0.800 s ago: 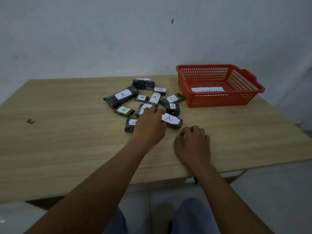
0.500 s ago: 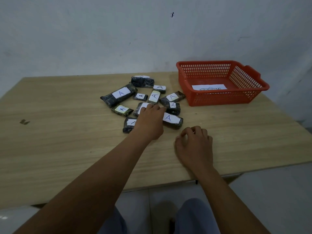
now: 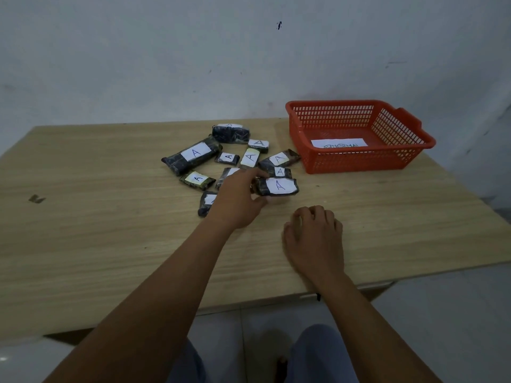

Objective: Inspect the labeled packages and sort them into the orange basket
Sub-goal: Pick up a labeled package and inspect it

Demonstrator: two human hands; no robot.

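On table (image 3: 110,244), left hand (image 3: 237,200) grips package (image 3: 276,186) labelled "A".

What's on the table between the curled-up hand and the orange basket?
Nothing: the head view shows only bare wooden table between the right hand and the orange plastic basket.

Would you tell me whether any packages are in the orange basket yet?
None yet: the orange basket holds only a white paper label on its floor.

Dark A-labelled packages (image 3: 277,186) beside orange basket (image 3: 359,164)
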